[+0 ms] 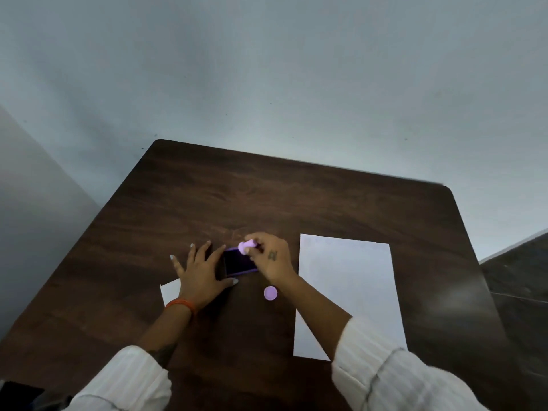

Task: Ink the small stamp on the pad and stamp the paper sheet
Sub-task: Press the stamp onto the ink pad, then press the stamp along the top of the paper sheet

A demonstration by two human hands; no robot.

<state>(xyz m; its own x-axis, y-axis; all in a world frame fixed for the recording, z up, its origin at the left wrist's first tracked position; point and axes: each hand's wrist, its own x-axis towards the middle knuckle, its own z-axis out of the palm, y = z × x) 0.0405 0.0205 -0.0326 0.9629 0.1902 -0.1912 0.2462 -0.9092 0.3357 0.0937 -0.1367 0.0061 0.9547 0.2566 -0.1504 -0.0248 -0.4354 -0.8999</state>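
A small lilac stamp (246,246) is held tilted in my right hand (271,258), its end over the far corner of the open ink pad (239,263). The pad is a purple case with a dark inked face, lying on the dark wooden table (267,197). My left hand (201,272) rests flat beside the pad's left edge, fingers spread, touching the case. The white paper sheet (348,292) lies to the right of my right arm. A round lilac cap (270,293) sits on the table just in front of the pad.
A smaller white paper (170,292) shows partly under my left wrist. The table's far edge meets a pale wall; a dark floor shows at the right.
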